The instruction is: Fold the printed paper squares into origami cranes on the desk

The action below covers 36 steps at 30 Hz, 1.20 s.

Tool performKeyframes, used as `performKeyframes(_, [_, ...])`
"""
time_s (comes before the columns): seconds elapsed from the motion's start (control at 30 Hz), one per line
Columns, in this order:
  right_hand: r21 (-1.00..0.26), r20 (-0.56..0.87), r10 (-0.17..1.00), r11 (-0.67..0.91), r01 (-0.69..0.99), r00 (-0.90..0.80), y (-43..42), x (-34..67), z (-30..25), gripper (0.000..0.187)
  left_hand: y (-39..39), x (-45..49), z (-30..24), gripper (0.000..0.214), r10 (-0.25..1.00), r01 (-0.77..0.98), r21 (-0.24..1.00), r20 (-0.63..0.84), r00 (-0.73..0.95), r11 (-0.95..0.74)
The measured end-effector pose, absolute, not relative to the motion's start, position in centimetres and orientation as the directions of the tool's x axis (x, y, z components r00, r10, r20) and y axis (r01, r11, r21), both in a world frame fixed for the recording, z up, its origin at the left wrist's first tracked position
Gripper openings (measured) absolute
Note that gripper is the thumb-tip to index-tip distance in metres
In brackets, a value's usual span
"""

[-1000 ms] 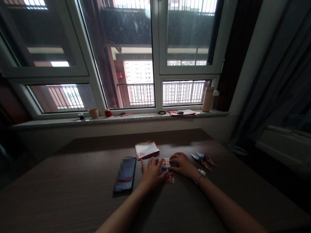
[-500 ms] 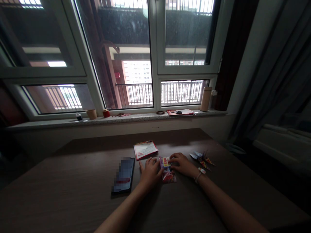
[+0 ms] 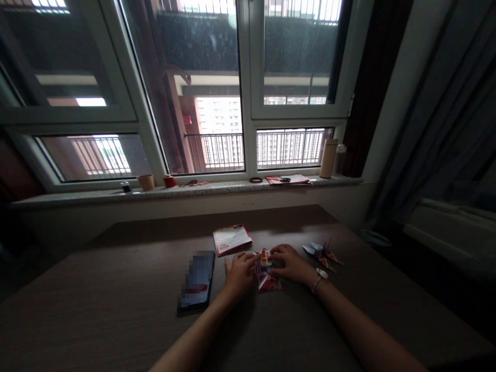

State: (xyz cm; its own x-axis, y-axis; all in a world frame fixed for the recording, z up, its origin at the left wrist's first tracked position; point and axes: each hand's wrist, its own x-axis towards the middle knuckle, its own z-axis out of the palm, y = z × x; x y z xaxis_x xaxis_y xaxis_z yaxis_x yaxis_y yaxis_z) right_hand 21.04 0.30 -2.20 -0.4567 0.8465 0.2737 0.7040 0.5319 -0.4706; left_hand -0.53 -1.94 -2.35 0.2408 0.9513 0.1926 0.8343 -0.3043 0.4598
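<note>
**Colour-printed paper slip, one, in work to the right of the smartphone**

Item: glossy slip with a yellow price panel, lying on the tabletop right of the smartphone, apart from it. The upper part appears bent or lifted; the exact fold is too small for me to read.

Left hand: between smartphone and slip, fingers close together and bent over the slip's left edge. From my remote view I cannot tell whether they pinch or only press.

Right hand: on the slip's far side from the smartphone, a beaded bracelet at its wrist. Thumb and forefinger stand slightly apart at the right edge; I cannot tell if the tips grip.

Handling note: I judge the step to be working a fold. I would pin the lower part with the left fingertips, line up the edges before pressing, then run one fingertip along the crease from the middle outward. Thin glossy stock may slide or spring back.

Adjacent: printed paper stack, just beyond the smartphone's far right corner; folded paper figures, crane-like, well right of the smartphone; scissors on the windowsill, well beyond it.
</note>
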Motion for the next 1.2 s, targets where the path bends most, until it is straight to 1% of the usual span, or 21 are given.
performKeyframes(0.07, [-0.474, 0.28, 0.85, 0.526, 0.707, -0.445, 0.2, 20.9, -2.1, 0.041, -1.8, -0.6, -2.4, 0.048, 0.954, 0.825, 0.481, 0.19, 0.231, -0.296])
performKeyframes(0.2, [-0.488, 0.304, 0.862, 0.506, 0.711, -0.405, -0.2, 20.2, -2.1, 0.036, -1.8, -0.7, -2.1, 0.041, 0.955, 0.813, 0.505, 0.203, 0.214, -0.289])
performKeyframes(0.4, [-0.527, 0.281, 0.884, 0.467, 0.71, -0.373, -0.2, 19.4, -2.5, 0.035, -1.8, -0.5, -1.9, 0.041, 0.961, 0.83, 0.489, 0.195, 0.197, -0.27])
performKeyframes(0.53, [-0.532, 0.278, 0.898, 0.439, 0.724, -0.34, -0.4, 19.1, -2.6, 0.037, -1.8, -0.4, -1.9, 0.04, 0.962, 0.825, 0.5, 0.202, 0.185, -0.264])
performKeyframes(0.67, [-0.553, 0.272, 0.906, 0.422, 0.718, -0.323, -0.5, 19.0, -2.5, 0.033, -1.7, -0.5, -1.9, 0.04, 0.963, 0.826, 0.5, 0.204, 0.179, -0.26])
performKeyframes(0.83, [-0.612, 0.249, 0.909, 0.415, 0.673, -0.334, -0.1, 19.3, -2.7, 0.025, -1.6, -0.6, -1.8, 0.035, 0.964, 0.832, 0.494, 0.203, 0.171, -0.252])
performKeyframes(1.03, [-0.67, 0.242, 0.91, 0.407, 0.621, -0.335, 1.0, 19.8, -3.3, 0.017, -1.8, -0.5, -1.8, 0.034, 0.966, 0.849, 0.469, 0.195, 0.17, -0.244])
performKeyframes(1.2, [-0.764, 0.268, 0.907, 0.406, 0.501, -0.325, 1.7, 20.3, -3.5, 0.015, -1.8, -0.5, -1.9, 0.033, 0.965, 0.853, 0.458, 0.195, 0.178, -0.25])
